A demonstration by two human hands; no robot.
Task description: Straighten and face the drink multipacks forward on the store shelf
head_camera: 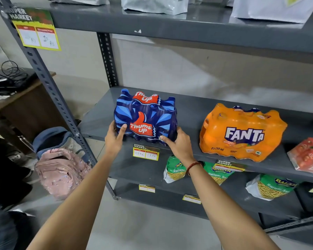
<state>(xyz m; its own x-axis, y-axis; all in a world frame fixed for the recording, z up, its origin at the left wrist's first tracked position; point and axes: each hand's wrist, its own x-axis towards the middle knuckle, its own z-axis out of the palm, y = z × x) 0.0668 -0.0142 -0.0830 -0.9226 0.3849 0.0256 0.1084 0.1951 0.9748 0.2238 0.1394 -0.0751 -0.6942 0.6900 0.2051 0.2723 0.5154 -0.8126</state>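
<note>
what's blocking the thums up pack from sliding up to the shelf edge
Nothing visible. Both hands, left hand and right hand, already grip the Thums Up multipack at the shelf front, and the Fanta multipack sits apart to its right.

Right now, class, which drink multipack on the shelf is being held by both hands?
The blue Thums Up multipack, gripped by left hand and right hand; the orange Fanta multipack stands untouched.

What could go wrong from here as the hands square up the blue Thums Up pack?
The Thums Up pack sits at the shelf's front edge, gripped only at its lower corners by the left hand and right hand; a pull could tip it off. Swinging it right might nudge the Fanta pack.
</note>
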